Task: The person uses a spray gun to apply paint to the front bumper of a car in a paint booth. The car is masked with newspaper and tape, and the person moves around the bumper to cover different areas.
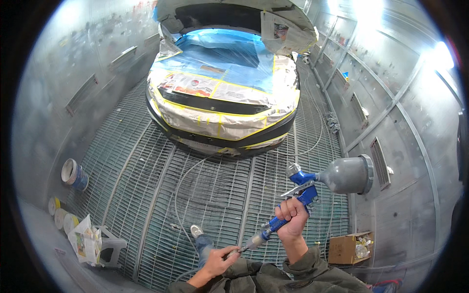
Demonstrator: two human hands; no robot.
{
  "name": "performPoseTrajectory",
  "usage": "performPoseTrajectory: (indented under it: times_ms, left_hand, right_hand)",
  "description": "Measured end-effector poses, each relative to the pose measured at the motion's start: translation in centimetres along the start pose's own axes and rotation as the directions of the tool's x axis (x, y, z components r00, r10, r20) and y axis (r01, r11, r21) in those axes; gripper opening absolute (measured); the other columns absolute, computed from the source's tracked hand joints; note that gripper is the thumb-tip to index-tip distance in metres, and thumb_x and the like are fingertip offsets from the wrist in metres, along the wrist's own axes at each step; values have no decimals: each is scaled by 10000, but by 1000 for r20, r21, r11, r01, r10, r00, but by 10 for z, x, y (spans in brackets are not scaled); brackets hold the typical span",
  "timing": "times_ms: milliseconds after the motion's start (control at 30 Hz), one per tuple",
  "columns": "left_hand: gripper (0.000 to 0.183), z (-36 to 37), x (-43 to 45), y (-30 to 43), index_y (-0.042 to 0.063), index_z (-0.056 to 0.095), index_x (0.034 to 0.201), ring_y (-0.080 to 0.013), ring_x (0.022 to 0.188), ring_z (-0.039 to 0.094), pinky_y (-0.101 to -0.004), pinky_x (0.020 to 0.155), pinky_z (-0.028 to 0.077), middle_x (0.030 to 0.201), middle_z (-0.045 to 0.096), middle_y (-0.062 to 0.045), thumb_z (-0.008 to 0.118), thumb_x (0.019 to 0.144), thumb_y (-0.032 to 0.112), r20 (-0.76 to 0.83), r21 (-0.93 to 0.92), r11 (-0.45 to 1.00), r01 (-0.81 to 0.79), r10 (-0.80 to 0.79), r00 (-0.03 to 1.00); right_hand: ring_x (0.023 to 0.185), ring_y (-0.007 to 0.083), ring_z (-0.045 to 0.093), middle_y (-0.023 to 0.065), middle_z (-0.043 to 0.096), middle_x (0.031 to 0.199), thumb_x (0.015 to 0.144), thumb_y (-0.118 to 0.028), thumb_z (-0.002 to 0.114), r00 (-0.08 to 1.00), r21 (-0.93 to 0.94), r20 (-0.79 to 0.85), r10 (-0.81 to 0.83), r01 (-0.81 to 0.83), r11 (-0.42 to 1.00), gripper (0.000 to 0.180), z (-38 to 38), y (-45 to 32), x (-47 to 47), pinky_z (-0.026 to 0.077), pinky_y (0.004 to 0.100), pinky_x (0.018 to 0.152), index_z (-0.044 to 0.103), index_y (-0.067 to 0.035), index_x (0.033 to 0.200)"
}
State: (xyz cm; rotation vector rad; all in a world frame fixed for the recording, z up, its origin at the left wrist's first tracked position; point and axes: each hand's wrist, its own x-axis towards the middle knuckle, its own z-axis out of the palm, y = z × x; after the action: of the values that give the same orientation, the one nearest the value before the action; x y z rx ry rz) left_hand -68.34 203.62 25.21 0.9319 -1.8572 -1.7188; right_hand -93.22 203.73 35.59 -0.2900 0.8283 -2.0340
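Note:
My right hand [292,220] is wrapped around the handle of a blue gravity-feed spray gun [306,196]. Its grey paint cup [346,175] points to the right, and the silver air cap [293,170] is at the upper left. With my left hand [217,262] I grip the metal air-hose coupling [233,253], below a clear inline filter [254,241] at the handle's base. Beyond the gun stands a car with its hood [220,16] raised. Newspaper [238,122], yellow tape and blue plastic film [234,73] cover much of its front; dark bumper strips [220,141] are exposed.
A thin air hose [176,197] loops over the floor grating [205,194]. A bucket [74,175], several tape rolls [60,218] and a stool [113,245] with paper on it stand left. At right, a cardboard box [342,249] sits by the metal wall [406,205].

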Motion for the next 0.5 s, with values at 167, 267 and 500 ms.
performPoseTrajectory:
  times_ms: [167,267,500]
  left_hand:
    - [304,-53,-23,-114,92,687,1158,-291,830,682,-392,715,534,970,704,-142,695,931,293,-132,471,870,148,-96,987]
    - [276,-95,-55,-195,59,678,1125,-365,969,634,-464,820,516,1022,689,-147,696,906,225,-245,573,749,333,-231,941]
    - [138,-155,-169,-393,49,717,977,-387,920,606,-517,1017,440,919,691,-193,665,867,114,-671,572,405,713,-270,691]
  right_hand:
    - [478,69,285,-69,316,562,953,-136,595,993,-213,-48,-111,99,972,370,-40,-2,10,278,260,488,398,-153,639]
    - [477,62,373,-54,437,608,928,-75,647,983,-490,-113,-143,70,869,246,-84,-15,10,320,255,470,502,-102,730]
    - [553,62,522,-17,578,704,869,-59,743,974,-862,-180,-138,-89,499,131,-130,6,-17,408,234,473,622,-46,917]
